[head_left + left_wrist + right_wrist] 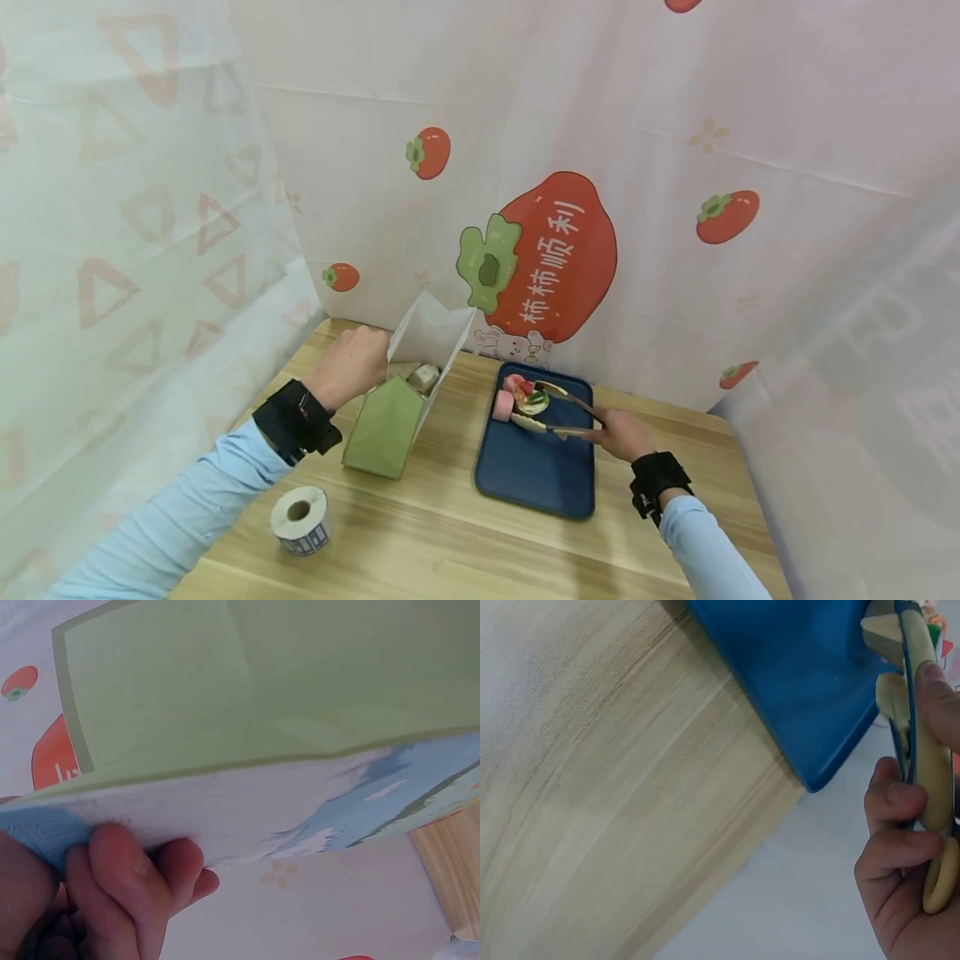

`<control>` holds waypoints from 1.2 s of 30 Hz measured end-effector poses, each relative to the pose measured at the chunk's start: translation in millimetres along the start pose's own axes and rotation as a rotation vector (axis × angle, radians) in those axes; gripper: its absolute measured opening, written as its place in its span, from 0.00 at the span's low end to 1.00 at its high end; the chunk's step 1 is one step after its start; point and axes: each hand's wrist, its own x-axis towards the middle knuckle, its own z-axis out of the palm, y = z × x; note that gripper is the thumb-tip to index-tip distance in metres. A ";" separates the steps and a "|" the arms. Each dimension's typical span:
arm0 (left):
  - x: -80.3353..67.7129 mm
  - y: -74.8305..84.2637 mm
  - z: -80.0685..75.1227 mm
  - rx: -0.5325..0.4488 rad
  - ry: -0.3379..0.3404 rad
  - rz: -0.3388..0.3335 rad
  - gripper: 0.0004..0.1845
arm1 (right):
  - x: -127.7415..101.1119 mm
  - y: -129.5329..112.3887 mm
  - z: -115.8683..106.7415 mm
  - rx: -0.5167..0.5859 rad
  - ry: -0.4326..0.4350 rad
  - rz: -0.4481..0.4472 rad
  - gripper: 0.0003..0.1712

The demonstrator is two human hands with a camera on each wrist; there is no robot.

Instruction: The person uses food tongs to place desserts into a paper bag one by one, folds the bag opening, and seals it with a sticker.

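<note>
Fruit-topped pastry [532,402]: lay at the far end of the blue tray [534,473], between the tongs [564,431]. Right hand [624,434]: fingers grasped the tongs. Left hand [352,367]: fingers held a paper bag [384,427] by its rim, left of the tray. Gentle, even squeeze, clear of the pink pieces [503,406], seemed wisest.

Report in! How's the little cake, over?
Left fingers gripping green paper bag. Right fingers holding tongs. Tongs either side of little cake, contact unclear. Pink pieces close beside.
</note>
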 end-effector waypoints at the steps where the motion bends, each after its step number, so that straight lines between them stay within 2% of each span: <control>1: 0.1 0.3 0.3 0.001 0.003 0.003 0.24 | -0.5 2.9 1.1 0.020 -0.005 -0.010 0.10; 4: 1.0 1.4 0.7 0.003 0.003 0.004 0.24 | -2.8 11.0 3.6 0.074 -0.006 -0.042 0.07; 9: 3.2 3.7 -0.2 0.008 -0.028 -0.013 0.23 | -8.2 19.3 5.6 0.119 0.016 -0.086 0.09; 14: 5.0 4.8 -2.2 0.000 -0.047 -0.034 0.22 | -14.5 21.6 4.3 0.168 0.022 -0.075 0.12; 19: 5.2 4.1 -4.3 -0.010 -0.056 -0.039 0.22 | -21.8 23.8 1.7 0.243 0.017 -0.057 0.10; 22: 3.7 2.9 -4.9 -0.017 -0.072 -0.045 0.22 | -27.3 24.7 -0.8 0.275 0.026 -0.076 0.10; 26: 2.5 2.1 -4.8 -0.021 -0.066 -0.046 0.21 | -38.5 20.4 -11.7 0.308 0.062 -0.096 0.08; 31: 3.6 2.6 -3.6 -0.027 -0.046 -0.035 0.20 | -55.6 5.9 -35.9 0.283 0.108 -0.083 0.18; 35: 4.5 3.8 -3.6 -0.025 -0.039 -0.028 0.18 | -68.1 -9.1 -56.4 0.281 0.102 -0.068 0.24; 36: 4.6 4.2 -3.9 -0.025 -0.040 -0.029 0.18 | -70.5 -12.4 -60.6 0.281 0.106 -0.071 0.23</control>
